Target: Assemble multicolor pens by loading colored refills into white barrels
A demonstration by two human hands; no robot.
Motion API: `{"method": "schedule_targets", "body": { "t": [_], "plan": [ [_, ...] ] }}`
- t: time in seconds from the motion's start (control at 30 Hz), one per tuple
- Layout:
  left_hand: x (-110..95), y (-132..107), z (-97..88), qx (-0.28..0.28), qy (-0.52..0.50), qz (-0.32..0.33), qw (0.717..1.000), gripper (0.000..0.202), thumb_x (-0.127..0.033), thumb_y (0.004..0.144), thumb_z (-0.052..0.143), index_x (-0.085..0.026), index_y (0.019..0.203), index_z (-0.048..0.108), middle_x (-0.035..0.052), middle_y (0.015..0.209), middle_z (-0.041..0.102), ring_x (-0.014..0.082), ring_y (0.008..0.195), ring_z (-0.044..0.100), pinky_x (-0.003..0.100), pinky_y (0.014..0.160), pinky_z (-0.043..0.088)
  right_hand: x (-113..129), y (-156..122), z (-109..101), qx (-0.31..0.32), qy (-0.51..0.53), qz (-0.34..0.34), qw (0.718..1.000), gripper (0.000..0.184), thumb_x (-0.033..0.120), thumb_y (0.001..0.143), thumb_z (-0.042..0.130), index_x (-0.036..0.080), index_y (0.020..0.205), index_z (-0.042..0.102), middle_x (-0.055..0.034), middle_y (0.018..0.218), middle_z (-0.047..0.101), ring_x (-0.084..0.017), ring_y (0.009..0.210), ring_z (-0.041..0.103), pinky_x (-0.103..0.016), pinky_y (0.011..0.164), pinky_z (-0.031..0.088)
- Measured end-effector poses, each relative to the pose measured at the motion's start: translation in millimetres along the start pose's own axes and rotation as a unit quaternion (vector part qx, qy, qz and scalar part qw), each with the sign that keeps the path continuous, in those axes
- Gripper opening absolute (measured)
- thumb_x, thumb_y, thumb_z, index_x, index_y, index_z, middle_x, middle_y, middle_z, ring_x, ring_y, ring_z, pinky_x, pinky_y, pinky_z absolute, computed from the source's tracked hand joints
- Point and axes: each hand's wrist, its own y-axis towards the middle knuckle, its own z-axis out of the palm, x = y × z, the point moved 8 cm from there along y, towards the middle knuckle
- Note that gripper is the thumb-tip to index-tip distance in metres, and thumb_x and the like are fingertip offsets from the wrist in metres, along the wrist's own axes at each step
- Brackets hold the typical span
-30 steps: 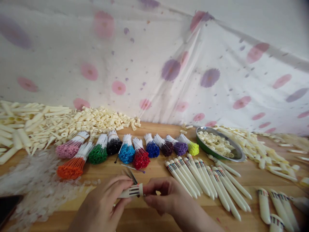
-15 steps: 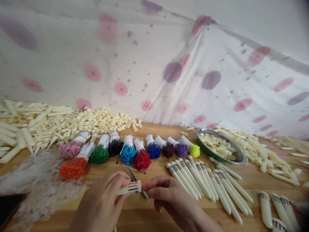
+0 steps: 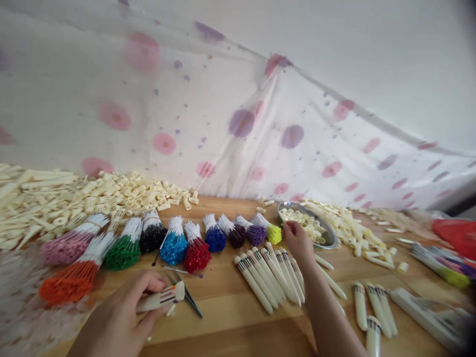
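My left hand (image 3: 128,307) is closed round a cream multicolour pen (image 3: 163,296), its slotted, capped end pointing right. Tweezers (image 3: 191,297) lie on the table just behind that pen. My right hand (image 3: 299,243) is stretched forward at the near left side of a metal bowl (image 3: 332,240) of small cream slotted parts. Its fingers are drawn together, and what is in them, if anything, is hidden. Close to its left sits a bundle of yellow-green tipped refills (image 3: 273,233). Beneath the right forearm, a row of cream multicolour pens (image 3: 256,282) lies partly covered.
Bundled refills in several colours, such as orange (image 3: 67,280) and red (image 3: 196,253), line the table's middle. Piles of cream parts (image 3: 122,196) lie behind on the left, with more right of the bowl. Clear plastic pieces (image 3: 29,302) spread at left. Further pens (image 3: 360,305) lie front right.
My right hand has left the pen's capped end and reached forward and right to the bowl. My left hand still holds the pen. The view has turned right.
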Motion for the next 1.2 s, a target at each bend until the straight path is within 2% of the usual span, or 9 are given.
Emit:
{"method": "schedule_targets", "body": {
  "t": [0.1, 0.27, 0.37, 0.5, 0.7, 0.8, 0.93, 1.07, 1.2],
  "plan": [
    [4, 0, 3.6, 0.005, -0.001, -0.026, 1.000, 0.006, -0.031, 0.069, 0.056, -0.027, 0.074, 0.056, -0.0020, 0.074, 0.071, 0.0192, 0.067, 0.068, 0.024, 0.059, 0.048, -16, 5, 1, 0.008, -0.080, 0.012, 0.997, 0.026, 0.035, 0.090, 0.052, 0.014, 0.105, 0.057, -0.0050, 0.099, 0.061, -0.017, 0.083, 0.061, -0.036, 0.073, 0.051],
    [4, 0, 6.1, 0.013, -0.003, -0.052, 0.999, 0.008, -0.034, 0.067, 0.055, -0.026, 0.070, 0.056, -0.0013, 0.072, 0.070, 0.0193, 0.066, 0.067, 0.023, 0.057, 0.048, -20, 5, 28, 0.049, -0.151, 0.004, 0.987, 0.029, 0.034, 0.090, 0.052, 0.015, 0.111, 0.054, -0.0065, 0.106, 0.060, -0.019, 0.088, 0.061, -0.038, 0.076, 0.051],
    [3, 0, 6.1, 0.012, -0.017, -0.055, 0.998, 0.008, -0.033, 0.067, 0.054, -0.026, 0.070, 0.056, -0.0018, 0.073, 0.071, 0.0195, 0.068, 0.067, 0.024, 0.059, 0.048, -21, 13, 39, 0.077, -0.163, -0.004, 0.984, 0.028, 0.032, 0.091, 0.052, 0.015, 0.112, 0.054, -0.0071, 0.109, 0.059, -0.019, 0.090, 0.060, -0.039, 0.077, 0.051],
    [3, 0, 7.6, 0.018, -0.024, -0.054, 0.998, 0.006, -0.032, 0.066, 0.055, -0.026, 0.068, 0.057, -0.0021, 0.071, 0.071, 0.0205, 0.068, 0.068, 0.025, 0.059, 0.048, -29, 21, 43, 0.113, -0.150, -0.031, 0.982, 0.027, 0.031, 0.090, 0.053, 0.015, 0.112, 0.055, -0.0070, 0.110, 0.059, -0.019, 0.091, 0.060, -0.039, 0.077, 0.051],
    [3, 0, 10.2, 0.021, -0.025, -0.035, 0.999, 0.006, -0.031, 0.066, 0.056, -0.026, 0.068, 0.057, -0.0017, 0.070, 0.070, 0.0208, 0.068, 0.067, 0.026, 0.059, 0.048, -39, 21, 42, 0.116, -0.145, -0.050, 0.981, 0.026, 0.030, 0.090, 0.053, 0.015, 0.112, 0.055, -0.0065, 0.107, 0.060, -0.018, 0.087, 0.061, -0.036, 0.073, 0.053],
    [1, 0, 8.3, 0.004, -0.030, -0.029, 0.999, 0.006, -0.030, 0.064, 0.058, -0.026, 0.068, 0.058, -0.0025, 0.069, 0.069, 0.0197, 0.067, 0.066, 0.024, 0.058, 0.049, -30, 19, 39, 0.096, -0.181, -0.059, 0.977, 0.027, 0.030, 0.091, 0.053, 0.015, 0.113, 0.054, -0.0067, 0.108, 0.059, -0.018, 0.088, 0.061, -0.037, 0.074, 0.052],
    [3, -1, 6.8, -0.008, -0.042, -0.030, 0.999, 0.004, -0.030, 0.063, 0.059, -0.027, 0.065, 0.058, -0.0034, 0.068, 0.068, 0.0185, 0.065, 0.066, 0.022, 0.059, 0.050, -6, 16, 33, 0.078, -0.252, -0.083, 0.961, 0.028, 0.030, 0.091, 0.052, 0.016, 0.115, 0.053, -0.0072, 0.111, 0.058, -0.019, 0.091, 0.061, -0.039, 0.077, 0.051],
    [10, 0, 9.7, 0.010, -0.049, -0.028, 0.998, 0.006, -0.029, 0.064, 0.061, -0.027, 0.068, 0.059, -0.0035, 0.071, 0.068, 0.0180, 0.067, 0.066, 0.020, 0.059, 0.051, 15, 21, 32, 0.087, -0.329, -0.095, 0.935, 0.026, 0.030, 0.091, 0.052, 0.017, 0.113, 0.055, -0.0073, 0.113, 0.058, -0.019, 0.093, 0.060, -0.039, 0.079, 0.051],
    [8, 0, 10.7, 0.013, -0.048, -0.013, 0.999, 0.006, -0.027, 0.064, 0.062, -0.027, 0.069, 0.059, -0.0041, 0.072, 0.069, 0.0177, 0.068, 0.066, 0.020, 0.061, 0.051, 26, 31, 37, 0.097, -0.389, -0.093, 0.911, 0.025, 0.030, 0.091, 0.052, 0.017, 0.112, 0.055, -0.0073, 0.113, 0.058, -0.019, 0.093, 0.060, -0.039, 0.079, 0.051]
  ]
}}
